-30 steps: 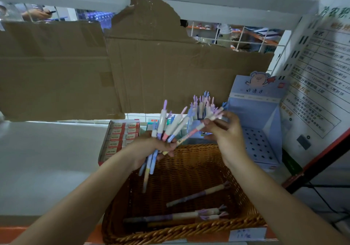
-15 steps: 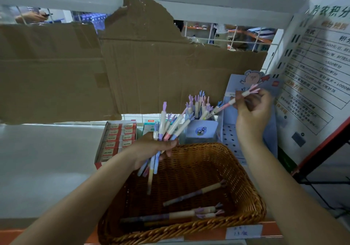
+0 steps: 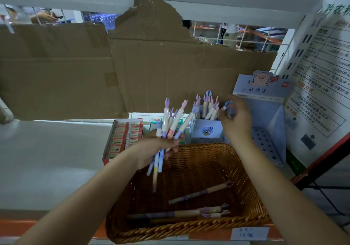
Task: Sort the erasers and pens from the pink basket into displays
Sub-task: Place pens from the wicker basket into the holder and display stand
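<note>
A red-and-white box of erasers (image 3: pixel 125 136) is sitting just beyond the wicker basket's (image 3: pixel 189 229) far left corner. A small blue pen cup (image 3: pixel 207 131) is standing right against the basket's far rim, and pens with hand-shaped caps (image 3: pixel 208 108) are poking upright out of it. Beyond the basket's far right corner a tall blue display stand (image 3: pixel 265 89) with a pig drawing is rising, and its perforated base (image 3: pixel 265 146) is showing. Nothing is blocking the way between the basket and the cup.

Over the basket's far left part, your left hand (image 3: pixel 159 150) is clenching a fanned bundle of pens (image 3: pixel 170 125), caps up and tips hanging down into the basket. Your right hand (image 3: pixel 236 119) is hovering beyond the basket's far rim, beside the cup, with its fingers loosely curled at a blue-capped pen (image 3: pixel 225 105). Blur is hiding whether they are gripping it. A few loose pens (image 3: pixel 198 193) are lying on the basket's floor toward its near side.

The basket is resting on a white shelf (image 3: pixel 47 159) that is stretching away to the basket's left. A torn cardboard sheet (image 3: pixel 170 70) is covering the back wall well beyond the basket. A printed poster (image 3: pixel 322 93) is leaning to the basket's far right, and a handwritten price label (image 3: pixel 249 233) is sticking just below its near rim.
</note>
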